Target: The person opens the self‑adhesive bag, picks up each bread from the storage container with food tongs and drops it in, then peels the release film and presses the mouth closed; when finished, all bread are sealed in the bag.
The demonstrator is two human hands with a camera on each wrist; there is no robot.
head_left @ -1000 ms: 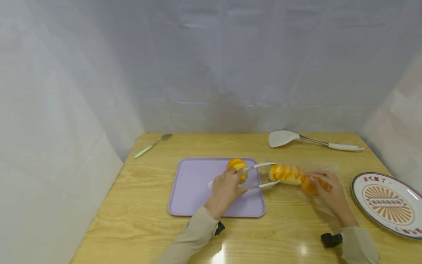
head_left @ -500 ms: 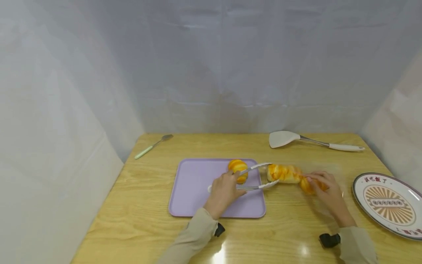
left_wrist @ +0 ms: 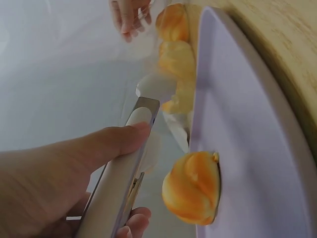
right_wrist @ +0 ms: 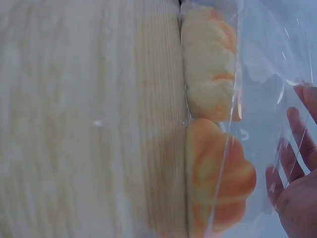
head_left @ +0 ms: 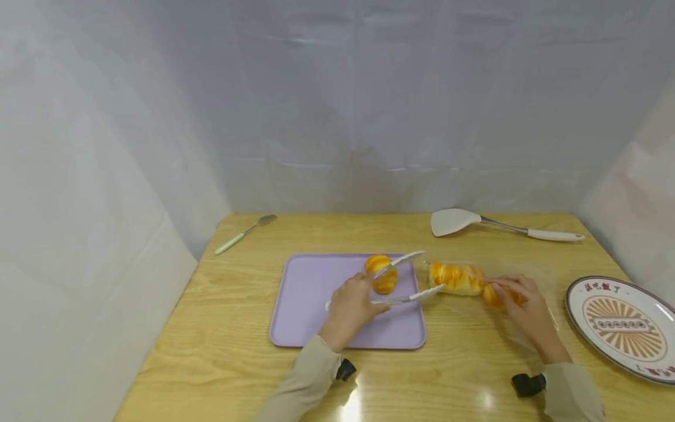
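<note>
My left hand (head_left: 348,308) holds a pair of kitchen tongs (head_left: 410,298) with white handles and white tips over the tray's right side. The tips are spread apart; the lower one is at the left end of a long bread roll (head_left: 459,278). This roll and a rounder bun (head_left: 493,298) lie in a clear plastic bag (right_wrist: 265,44). My right hand (head_left: 529,316) pinches the bag above the rounder bun. Another orange-and-yellow bun (left_wrist: 192,188) sits on the purple tray (head_left: 311,293), beside the tongs.
A white spatula (head_left: 453,221) lies at the table's back right. The small green-handled spreader (head_left: 232,241) is at the back left. A patterned plate (head_left: 619,325) stands at the right edge. Pale sheeting (head_left: 348,105) encloses the table behind and at the sides.
My left hand has drawn the tongs left, and their tips have spread wider, the upper one away from the long roll. My right hand stays nearly still on the bag.
</note>
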